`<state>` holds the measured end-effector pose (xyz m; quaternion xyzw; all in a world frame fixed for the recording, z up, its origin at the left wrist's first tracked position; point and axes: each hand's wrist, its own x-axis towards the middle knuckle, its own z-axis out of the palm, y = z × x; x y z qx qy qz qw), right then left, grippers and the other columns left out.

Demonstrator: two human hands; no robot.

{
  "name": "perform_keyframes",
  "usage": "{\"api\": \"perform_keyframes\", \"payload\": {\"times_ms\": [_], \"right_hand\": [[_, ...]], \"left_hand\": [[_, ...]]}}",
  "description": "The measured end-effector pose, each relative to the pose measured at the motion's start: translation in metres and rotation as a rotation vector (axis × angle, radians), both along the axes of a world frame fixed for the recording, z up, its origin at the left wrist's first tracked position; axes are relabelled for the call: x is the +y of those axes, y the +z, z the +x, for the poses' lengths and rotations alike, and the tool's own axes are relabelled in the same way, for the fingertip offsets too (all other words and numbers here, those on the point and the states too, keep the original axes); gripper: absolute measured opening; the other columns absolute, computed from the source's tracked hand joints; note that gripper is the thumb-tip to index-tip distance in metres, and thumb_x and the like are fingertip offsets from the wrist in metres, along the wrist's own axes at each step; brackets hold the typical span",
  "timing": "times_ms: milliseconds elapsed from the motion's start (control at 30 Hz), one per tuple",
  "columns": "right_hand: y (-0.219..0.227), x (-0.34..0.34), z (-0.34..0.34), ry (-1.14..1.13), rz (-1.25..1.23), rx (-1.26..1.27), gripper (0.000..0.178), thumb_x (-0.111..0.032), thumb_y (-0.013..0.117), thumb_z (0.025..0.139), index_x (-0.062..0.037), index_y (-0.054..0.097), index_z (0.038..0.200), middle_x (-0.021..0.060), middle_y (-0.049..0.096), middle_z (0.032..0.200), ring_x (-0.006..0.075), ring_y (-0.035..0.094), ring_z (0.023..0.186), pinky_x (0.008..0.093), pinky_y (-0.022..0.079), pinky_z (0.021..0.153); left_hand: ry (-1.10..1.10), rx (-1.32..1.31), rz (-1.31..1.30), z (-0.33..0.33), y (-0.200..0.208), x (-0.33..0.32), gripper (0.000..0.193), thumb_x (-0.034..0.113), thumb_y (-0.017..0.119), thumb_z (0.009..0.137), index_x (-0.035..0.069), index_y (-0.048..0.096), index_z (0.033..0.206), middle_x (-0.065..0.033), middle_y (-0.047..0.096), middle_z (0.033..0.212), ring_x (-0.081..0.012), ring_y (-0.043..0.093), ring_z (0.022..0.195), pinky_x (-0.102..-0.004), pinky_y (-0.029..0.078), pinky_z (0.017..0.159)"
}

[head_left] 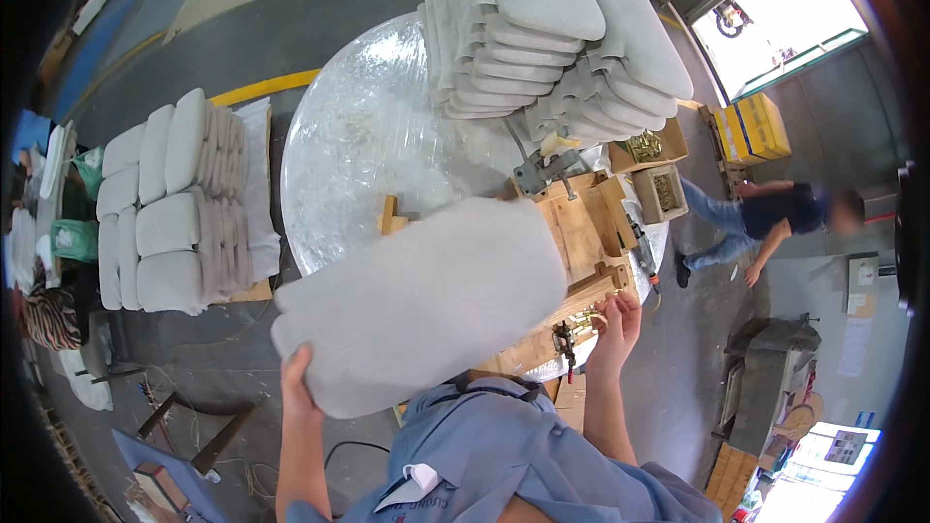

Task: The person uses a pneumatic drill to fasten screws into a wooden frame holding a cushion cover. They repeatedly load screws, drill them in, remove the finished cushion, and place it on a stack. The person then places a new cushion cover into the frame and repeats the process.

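A long grey upholstered seat cushion slants across the front of the round table, its right end against a wooden jig. My left hand grips the cushion's near left corner, thumb on the upper face and fingers hidden underneath. At the jig's near right side, my right hand is raised with its fingers curled together. Small brass-coloured metal pieces lie right beside those fingertips; what they pinch is too small to make out. A toggle clamp with a red-tipped handle sits just left of this hand.
Stacked grey cushions stand at the back of the plastic-wrapped round table. Hardware boxes and a power driver lie right of the jig. More cushions are piled at left. Another person walks at right.
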<state>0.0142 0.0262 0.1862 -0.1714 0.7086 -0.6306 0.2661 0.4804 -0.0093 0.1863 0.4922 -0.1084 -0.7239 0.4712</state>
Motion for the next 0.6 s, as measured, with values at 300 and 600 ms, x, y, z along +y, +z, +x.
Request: {"api": "perform_keyframes", "payload": {"times_ms": [300,600], "right_hand": [[-0.021,-0.028,0.02,0.112,0.091,-0.269,0.023,-0.015,0.07,0.104,-0.0125,0.062,0.126,0.0007,0.069,0.109,0.0131,0.07,0.092,0.028,0.054,0.074],[-0.041,-0.014,-0.013,-0.058,0.179,-0.299,0.026,-0.012,0.073,0.102,-0.0124,0.062,0.125,-0.0004,0.067,0.103,0.0133,0.07,0.088,0.0287,0.054,0.074]], "left_hand": [[0.364,0.277,-0.122,-0.075,-0.057,-0.075,0.064,0.035,0.062,0.107,0.006,0.042,0.16,-0.0106,0.056,0.155,-0.031,0.054,0.143,-0.0505,0.045,0.121],[0.487,0.392,-0.155,-0.177,-0.165,-0.301,0.056,0.019,0.076,0.101,0.004,0.052,0.149,-0.011,0.059,0.149,-0.0264,0.059,0.136,-0.0423,0.053,0.113]]}}
